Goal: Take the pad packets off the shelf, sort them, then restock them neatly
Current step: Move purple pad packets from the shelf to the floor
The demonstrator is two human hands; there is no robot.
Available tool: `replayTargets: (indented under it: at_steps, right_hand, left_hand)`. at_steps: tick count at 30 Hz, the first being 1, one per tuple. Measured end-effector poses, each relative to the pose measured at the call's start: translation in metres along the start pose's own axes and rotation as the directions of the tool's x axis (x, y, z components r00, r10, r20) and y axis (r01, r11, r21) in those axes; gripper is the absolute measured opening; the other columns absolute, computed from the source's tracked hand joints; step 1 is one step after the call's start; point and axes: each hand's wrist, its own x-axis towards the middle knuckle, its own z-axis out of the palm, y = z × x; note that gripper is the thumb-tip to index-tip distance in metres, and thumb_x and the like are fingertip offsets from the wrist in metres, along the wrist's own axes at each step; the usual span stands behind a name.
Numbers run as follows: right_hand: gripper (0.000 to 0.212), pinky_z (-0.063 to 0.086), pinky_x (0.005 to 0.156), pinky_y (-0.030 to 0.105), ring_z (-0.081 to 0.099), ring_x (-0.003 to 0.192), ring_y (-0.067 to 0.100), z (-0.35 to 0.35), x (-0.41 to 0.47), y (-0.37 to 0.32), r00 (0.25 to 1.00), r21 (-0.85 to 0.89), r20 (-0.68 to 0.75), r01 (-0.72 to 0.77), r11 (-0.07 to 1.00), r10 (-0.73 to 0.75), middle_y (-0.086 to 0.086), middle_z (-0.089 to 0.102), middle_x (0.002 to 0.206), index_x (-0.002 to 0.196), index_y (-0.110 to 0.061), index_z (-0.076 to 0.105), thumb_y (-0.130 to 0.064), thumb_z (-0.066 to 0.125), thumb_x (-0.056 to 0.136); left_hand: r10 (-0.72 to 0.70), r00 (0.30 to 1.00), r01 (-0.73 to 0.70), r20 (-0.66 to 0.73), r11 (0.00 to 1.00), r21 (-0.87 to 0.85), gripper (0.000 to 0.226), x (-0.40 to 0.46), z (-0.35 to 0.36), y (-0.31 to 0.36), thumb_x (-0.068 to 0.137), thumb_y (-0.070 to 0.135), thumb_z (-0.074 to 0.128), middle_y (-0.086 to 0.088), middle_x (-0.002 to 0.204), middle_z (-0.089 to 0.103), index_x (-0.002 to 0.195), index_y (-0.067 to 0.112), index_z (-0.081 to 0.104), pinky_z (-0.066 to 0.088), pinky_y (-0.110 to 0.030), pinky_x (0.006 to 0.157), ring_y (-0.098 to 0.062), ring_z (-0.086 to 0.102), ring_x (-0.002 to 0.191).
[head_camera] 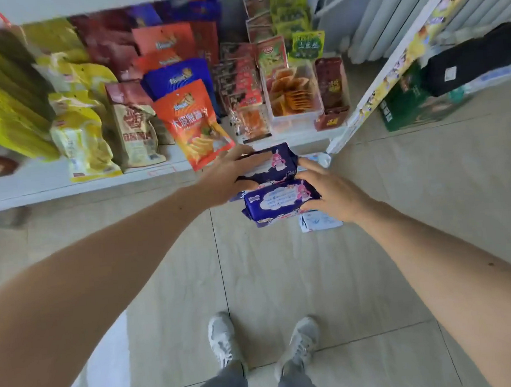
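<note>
Held out over a tiled floor [164,290] before a snack shelf [66,182]: two dark-blue pad packets printed with a pink rabbit, small print unreadable; upper packet [272,165] clasped under the left hand [229,177], lower packet [279,203] pinched at its end by the right hand [336,193]; orange crisp bag [195,122] in large Chinese lettering just behind.

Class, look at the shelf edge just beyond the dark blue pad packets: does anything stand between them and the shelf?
Yes. An orange snack bag leans over the shelf edge, just beyond the pad packets held in both hands.
</note>
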Motion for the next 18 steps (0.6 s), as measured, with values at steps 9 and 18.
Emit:
replayTargets:
  at_steps: [9, 18]
  right_hand:
    - [0.061, 0.047, 0.09, 0.036, 0.043, 0.13, 0.016, 0.205, 0.039, 0.129, 0.995, -0.074, 0.041, -0.089, 0.993, 0.093, -0.012, 0.016, 0.157, 0.135, -0.011, 0.045, -0.024, 0.073, 0.083]
    - [0.07, 0.02, 0.109, 0.036, 0.048, 0.122, 0.025, 0.355, 0.104, 0.232, 0.996, -0.267, -0.055, -0.08, 0.96, 0.068, -0.008, 0.021, 0.156, 0.137, -0.015, 0.046, -0.041, 0.074, 0.079]
  left_hand:
    - [-0.066, 0.998, 0.066, 0.004, 0.998, 0.013, 0.059, 0.033, 0.217, -0.114, 0.091, 0.03, 0.059, 0.007, 0.141, 0.033, 0.139, 0.051, 0.031, 0.04, -0.045, 0.097, -0.028, 0.037, 0.113]
    - [-0.024, 1.0, 0.024, -0.004, 0.997, 0.068, 0.055, 0.094, 0.361, -0.226, 0.094, 0.03, 0.054, 0.004, 0.144, 0.03, 0.141, 0.045, 0.03, 0.042, -0.04, 0.099, -0.024, 0.032, 0.125]
